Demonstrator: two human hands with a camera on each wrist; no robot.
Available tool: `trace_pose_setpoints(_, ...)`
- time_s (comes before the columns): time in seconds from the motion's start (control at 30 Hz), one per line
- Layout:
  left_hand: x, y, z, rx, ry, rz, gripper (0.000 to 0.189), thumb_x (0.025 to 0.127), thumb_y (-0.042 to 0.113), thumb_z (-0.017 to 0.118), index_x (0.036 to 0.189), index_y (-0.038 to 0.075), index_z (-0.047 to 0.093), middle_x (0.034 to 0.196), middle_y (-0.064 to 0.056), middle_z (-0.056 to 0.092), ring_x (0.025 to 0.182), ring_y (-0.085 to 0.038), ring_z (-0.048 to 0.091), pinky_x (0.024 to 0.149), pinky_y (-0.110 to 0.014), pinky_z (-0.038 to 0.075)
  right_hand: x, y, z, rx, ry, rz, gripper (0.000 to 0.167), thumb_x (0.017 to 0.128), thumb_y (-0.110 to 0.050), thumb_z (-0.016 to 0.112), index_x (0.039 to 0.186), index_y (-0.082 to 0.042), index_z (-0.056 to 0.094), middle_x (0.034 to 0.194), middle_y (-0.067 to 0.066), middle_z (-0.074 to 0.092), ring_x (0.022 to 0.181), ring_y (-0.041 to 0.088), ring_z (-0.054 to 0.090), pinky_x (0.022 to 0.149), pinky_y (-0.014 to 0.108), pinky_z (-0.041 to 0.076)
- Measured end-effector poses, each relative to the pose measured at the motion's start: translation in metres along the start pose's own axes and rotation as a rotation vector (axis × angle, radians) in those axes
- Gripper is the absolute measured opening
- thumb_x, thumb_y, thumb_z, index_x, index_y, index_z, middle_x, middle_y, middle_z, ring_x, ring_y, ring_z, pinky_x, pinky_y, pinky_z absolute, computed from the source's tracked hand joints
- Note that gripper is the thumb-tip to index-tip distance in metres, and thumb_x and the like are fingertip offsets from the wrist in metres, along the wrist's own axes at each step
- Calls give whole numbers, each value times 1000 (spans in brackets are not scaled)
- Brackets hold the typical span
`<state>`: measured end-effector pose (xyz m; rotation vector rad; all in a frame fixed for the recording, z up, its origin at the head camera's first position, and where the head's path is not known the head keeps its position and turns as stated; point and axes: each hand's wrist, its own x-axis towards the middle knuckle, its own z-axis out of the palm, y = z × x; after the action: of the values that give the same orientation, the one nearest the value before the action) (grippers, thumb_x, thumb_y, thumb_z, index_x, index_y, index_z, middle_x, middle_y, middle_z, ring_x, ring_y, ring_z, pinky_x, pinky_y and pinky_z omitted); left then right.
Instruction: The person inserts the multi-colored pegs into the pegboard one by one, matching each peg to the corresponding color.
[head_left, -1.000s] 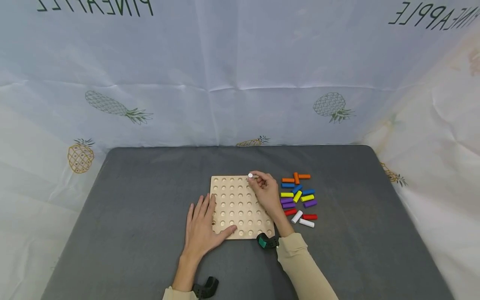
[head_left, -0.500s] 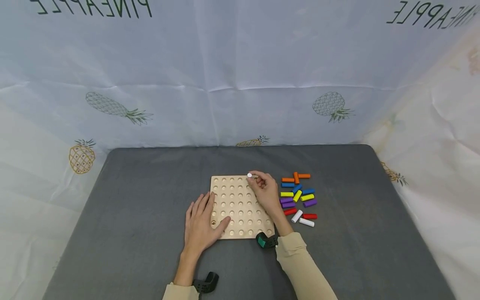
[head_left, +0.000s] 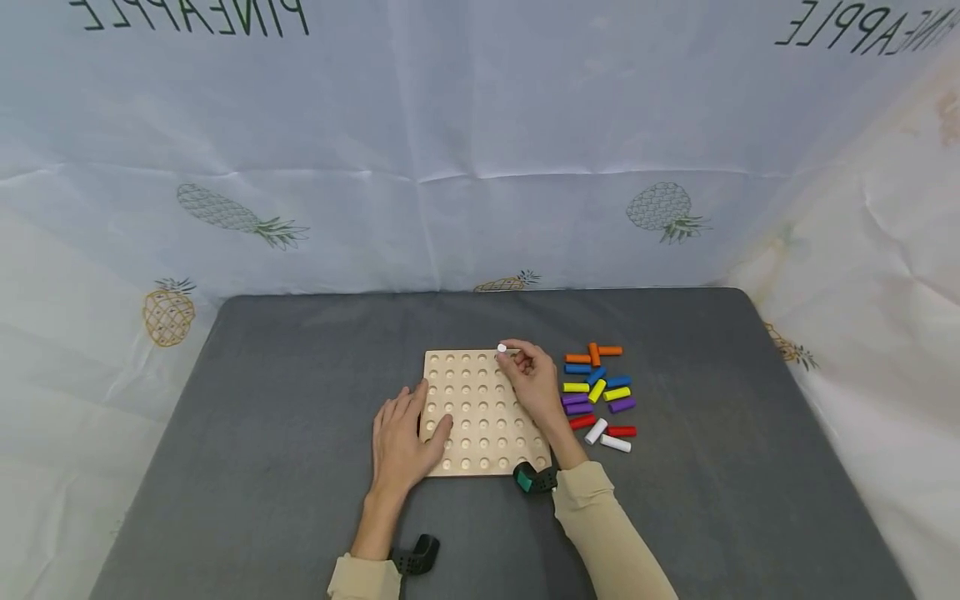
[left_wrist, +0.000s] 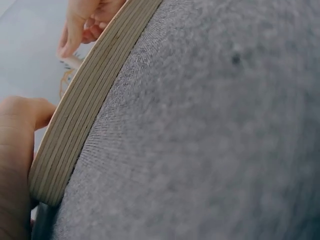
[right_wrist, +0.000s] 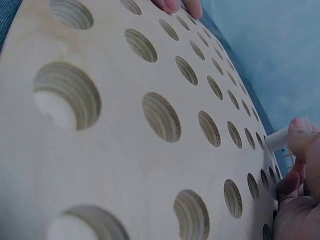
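A square light-wood board (head_left: pixel 475 415) with rows of round holes lies on the table. My right hand (head_left: pixel 534 387) pinches a white peg (head_left: pixel 502 348) between thumb and index finger at the board's far edge. In the right wrist view this peg (right_wrist: pixel 278 140) stands with its lower end at a far-row hole; whether it sits inside I cannot tell. My left hand (head_left: pixel 403 446) rests at the board's left edge, its thumb over the top and its other fingers along the side. The layered side of the board (left_wrist: pixel 90 102) fills part of the left wrist view.
Right of the board lie loose pegs: orange (head_left: pixel 594 354), blue (head_left: pixel 577 368), yellow (head_left: pixel 617 393), purple (head_left: pixel 622 405), red (head_left: pixel 621 431) and white (head_left: pixel 616 443). The dark grey table (head_left: pixel 285 433) meets a white pineapple-print cloth (head_left: pixel 450 225) behind.
My left hand has drawn back toward the board's left edge, its thumb sliding left and away from the near edge. My right hand stays almost still with the white peg.
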<state>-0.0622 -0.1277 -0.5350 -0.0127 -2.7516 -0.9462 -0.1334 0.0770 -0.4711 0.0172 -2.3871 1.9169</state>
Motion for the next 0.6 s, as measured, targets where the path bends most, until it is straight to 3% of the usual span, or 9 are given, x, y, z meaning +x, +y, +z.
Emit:
trace_pose_setpoints(0.13, 1, -1, 2, 43, -20, 32, 72, 91, 43, 67, 152, 10, 49, 149, -15, 58, 149, -36, 42, 127, -55, 23, 3, 10, 0, -20, 8, 11, 25, 95, -3, 69, 118, 7, 71, 85, 23, 54, 69, 15, 44, 59, 13, 35)
trace_pose_setpoints(0.3, 1, -1, 2, 97, -87, 22, 76, 96, 47, 59, 159, 10, 38, 163, -10, 42, 157, -32, 30, 129, -55, 16, 9, 30, 4, -45, 23, 3, 25, 95, -8, 70, 118, 1, 73, 83, 21, 55, 67, 12, 43, 58, 14, 34)
trace_pose_setpoints(0.6, 2, -3, 1, 109, -93, 27, 74, 98, 49, 55, 159, 11, 37, 163, -7, 42, 157, -31, 30, 129, -55, 15, 13, 37, 5, -23, 2, -24, 24, 94, -14, 73, 117, -5, 76, 82, 19, 57, 65, 12, 43, 58, 16, 36)
